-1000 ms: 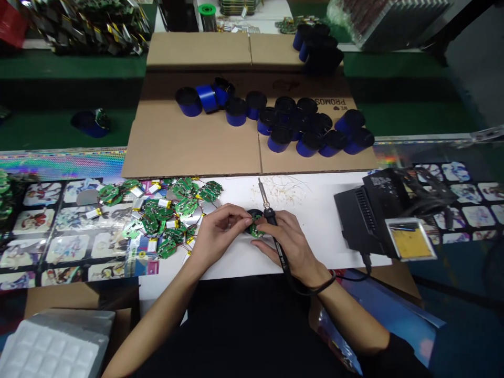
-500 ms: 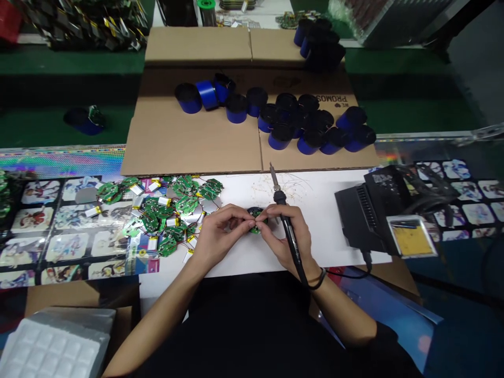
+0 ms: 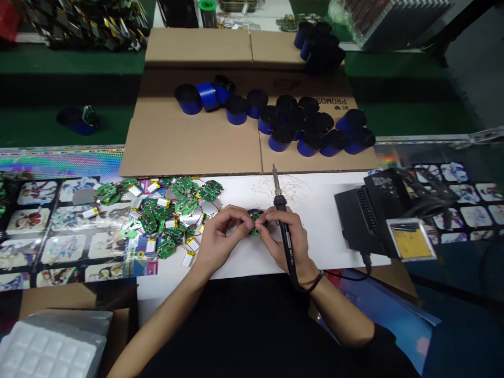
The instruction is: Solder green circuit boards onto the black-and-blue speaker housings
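Two bare hands meet at the middle of the head view, over a white surface (image 3: 236,261). The thumb and forefinger of the left hand (image 3: 221,237) pinch the left side of a small green circuit board (image 3: 255,230), which sits right between the fingertips of both hands; much of it is hidden by them, and a dark round edge shows around its far side. The right hand (image 3: 290,240) grasps a soldering iron (image 3: 285,227), its handle lying across the fingers and its metal tip pointing forward, away from the board, while the thumb and forefinger come together at the board's right side; whether they pinch a wire there is too small to tell. Just beyond the fingers, thin wire scraps (image 3: 277,190) are scattered. Left of the fingers lies a heap of green boards (image 3: 187,203) mixed with small silver-and-yellow packs (image 3: 188,258). Farther ahead of the fingers, a cardboard sheet (image 3: 185,144) carries many blue cylinders (image 3: 280,139) with dark tops, most upright, some tilted. Well to the right of the fingers stand a black box (image 3: 356,218) and, beside it, a tray (image 3: 433,251) with a yellow pad (image 3: 412,243).
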`<state>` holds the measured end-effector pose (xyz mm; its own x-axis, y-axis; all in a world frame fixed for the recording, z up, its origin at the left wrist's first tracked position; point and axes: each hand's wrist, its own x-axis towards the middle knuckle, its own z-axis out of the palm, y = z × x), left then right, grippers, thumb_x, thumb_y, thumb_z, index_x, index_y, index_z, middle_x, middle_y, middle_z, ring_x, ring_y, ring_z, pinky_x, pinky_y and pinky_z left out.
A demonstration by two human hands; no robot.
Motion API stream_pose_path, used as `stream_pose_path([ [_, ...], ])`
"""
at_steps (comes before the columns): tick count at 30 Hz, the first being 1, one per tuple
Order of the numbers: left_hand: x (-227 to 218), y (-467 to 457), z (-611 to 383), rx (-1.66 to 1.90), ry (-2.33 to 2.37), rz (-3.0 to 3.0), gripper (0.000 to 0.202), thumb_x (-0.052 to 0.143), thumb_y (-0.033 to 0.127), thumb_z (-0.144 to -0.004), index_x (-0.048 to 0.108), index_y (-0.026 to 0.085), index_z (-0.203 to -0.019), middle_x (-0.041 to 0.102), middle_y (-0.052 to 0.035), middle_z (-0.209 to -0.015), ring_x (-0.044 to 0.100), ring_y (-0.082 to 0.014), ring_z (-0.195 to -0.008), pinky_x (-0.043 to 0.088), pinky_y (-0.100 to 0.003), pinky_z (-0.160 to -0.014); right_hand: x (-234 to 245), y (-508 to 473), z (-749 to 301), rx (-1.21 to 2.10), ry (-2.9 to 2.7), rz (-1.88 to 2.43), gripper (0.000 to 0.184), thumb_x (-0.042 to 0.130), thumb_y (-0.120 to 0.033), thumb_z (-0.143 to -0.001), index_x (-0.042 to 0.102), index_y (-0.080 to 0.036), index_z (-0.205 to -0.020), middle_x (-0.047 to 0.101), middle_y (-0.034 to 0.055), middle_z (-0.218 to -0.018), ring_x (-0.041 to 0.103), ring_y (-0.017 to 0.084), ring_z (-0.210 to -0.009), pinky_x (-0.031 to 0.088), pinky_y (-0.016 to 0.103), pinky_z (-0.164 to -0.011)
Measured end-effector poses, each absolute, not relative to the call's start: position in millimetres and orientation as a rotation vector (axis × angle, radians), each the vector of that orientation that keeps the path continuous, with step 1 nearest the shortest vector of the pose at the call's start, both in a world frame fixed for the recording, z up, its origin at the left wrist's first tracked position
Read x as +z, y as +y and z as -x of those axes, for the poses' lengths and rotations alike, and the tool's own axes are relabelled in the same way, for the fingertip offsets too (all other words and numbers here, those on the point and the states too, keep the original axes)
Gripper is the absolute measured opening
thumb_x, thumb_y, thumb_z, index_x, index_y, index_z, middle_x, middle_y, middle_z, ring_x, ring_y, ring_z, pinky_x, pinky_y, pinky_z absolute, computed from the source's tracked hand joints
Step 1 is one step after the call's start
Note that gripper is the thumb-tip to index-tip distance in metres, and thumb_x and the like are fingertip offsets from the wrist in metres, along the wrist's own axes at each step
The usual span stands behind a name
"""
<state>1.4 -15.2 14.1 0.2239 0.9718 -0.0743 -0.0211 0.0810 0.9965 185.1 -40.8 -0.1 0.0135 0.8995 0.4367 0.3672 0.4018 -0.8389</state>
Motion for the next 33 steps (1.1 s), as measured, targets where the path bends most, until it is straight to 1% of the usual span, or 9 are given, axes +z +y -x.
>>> stream_pose_path([
  [4, 15.7, -17.2, 1.5, 0.934, 1.133, -1.466, 0.01, 0.075, 0.028, -0.097, 0.076, 0.02, -0.091, 0.074, -0.0062, -0.095, 0.066, -0.0191, -0.089, 0.051, -0.031, -0.08, 7.7, -39.9, -194.0, 0.546, -1.716, 1.13, 0.04, 0.073, -0.008, -0.094, 0.057, -0.029, -0.124, 0.078, 0.0022, -0.099, 0.075, 0.021, -0.094, 0.065, 0.04, -0.086],
  [10, 19.6, -15.2, 6.0, 0.927, 1.022, -1.913, 0.005, 0.067, 0.019, -0.102, 0.067, 0.021, -0.098, 0.076, -0.0045, -0.1, 0.071, -0.0189, -0.097, 0.054, -0.032, -0.09, 19.4, -47.0, -216.4, 0.597, -1.777, 1.122, 0.035, 0.07, -0.012, -0.097, 0.063, -0.029, -0.128, 0.08, 0.0057, -0.106, 0.075, 0.025, -0.102, 0.065, 0.046, -0.089],
  [13, 21.1, -11.0, 9.8, 0.879, 0.942, -2.087, 0.005, 0.066, 0.016, -0.103, 0.066, 0.02, -0.101, 0.077, -0.0064, -0.106, 0.071, -0.0202, -0.1, 0.053, -0.034, -0.093, 24.7, -52.7, -229.9, 0.674, -1.643, 1.106, 0.028, 0.059, -0.029, -0.107, 0.064, -0.029, -0.135, 0.077, 0.0031, -0.092, 0.075, 0.022, -0.082, 0.065, 0.042, -0.075],
  [16, 24.2, -6.2, 12.9, 0.789, 0.921, -2.183, 0.006, 0.063, 0.015, -0.103, 0.065, 0.02, -0.101, 0.077, -0.0086, -0.112, 0.07, -0.0227, -0.103, 0.052, -0.036, -0.093, 33.1, -55.0, -241.2, 0.756, -1.418, 1.151, 0.04, 0.062, -0.048, -0.105, 0.06, -0.029, -0.14, 0.072, 0.0007, -0.085, 0.069, 0.018, -0.064, 0.06, 0.034, -0.055],
  [17, 25.8, -4.4, 13.6, 0.752, 0.922, -2.191, 0.007, 0.061, 0.014, -0.102, 0.064, 0.02, -0.1, 0.077, -0.0087, -0.112, 0.07, -0.0235, -0.104, 0.052, -0.037, -0.093, 36.3, -55.0, -244.6, 0.768, -1.398, 1.194, 0.039, 0.066, -0.049, -0.103, 0.063, -0.029, -0.137, 0.072, 0.001, -0.086, 0.07, 0.017, -0.064, 0.059, 0.032, -0.054],
  [21, 33.2, 2.7, 15.1, 0.599, 0.95, -2.195, 0.008, 0.059, 0.016, -0.102, 0.064, 0.02, -0.098, 0.078, -0.0082, -0.112, 0.069, -0.0254, -0.104, 0.05, -0.04, -0.094, 44.7, -55.1, -256.9, 0.635, -1.486, 1.387, 0.021, 0.082, -0.033, -0.092, 0.077, -0.026, -0.112, 0.079, 0.0022, -0.089, 0.075, 0.017, -0.069, 0.063, 0.031, -0.059],
  [24, 35.9, 6.4, 14.5, 0.544, 0.972, -2.247, 0.008, 0.06, 0.015, -0.101, 0.064, 0.02, -0.096, 0.078, -0.0074, -0.108, 0.069, -0.0257, -0.102, 0.049, -0.042, -0.097, 42.9, -56.4, -263.4, 0.515, -1.474, 1.383, 0.015, 0.085, -0.032, -0.089, 0.08, -0.026, -0.101, 0.08, 0.0012, -0.082, 0.07, 0.016, -0.059, 0.059, 0.031, -0.055],
  [28, 33.6, 7.2, 12.8, 0.542, 0.963, -2.291, 0.01, 0.059, 0.012, -0.101, 0.065, 0.019, -0.097, 0.077, -0.0077, -0.109, 0.069, -0.0255, -0.102, 0.048, -0.042, -0.098, 40.6, -55.4, -266.6, 0.544, -1.525, 1.312, 0.011, 0.083, -0.032, -0.089, 0.078, -0.026, -0.098, 0.078, 0.0019, -0.077, 0.071, 0.017, -0.06, 0.058, 0.032, -0.052],
  [33, 31.0, 6.6, 14.1, 0.583, 0.904, -2.223, 0.009, 0.059, 0.012, -0.103, 0.065, 0.017, -0.1, 0.075, -0.0098, -0.114, 0.068, -0.0253, -0.107, 0.052, -0.04, -0.096, 49.5, -49.7, -265.4, 0.699, -1.65, 1.258, 0.016, 0.08, -0.024, -0.086, 0.076, -0.025, -0.101, 0.074, -0.0001, -0.075, 0.07, 0.017, -0.06, 0.055, 0.028, -0.049],
])
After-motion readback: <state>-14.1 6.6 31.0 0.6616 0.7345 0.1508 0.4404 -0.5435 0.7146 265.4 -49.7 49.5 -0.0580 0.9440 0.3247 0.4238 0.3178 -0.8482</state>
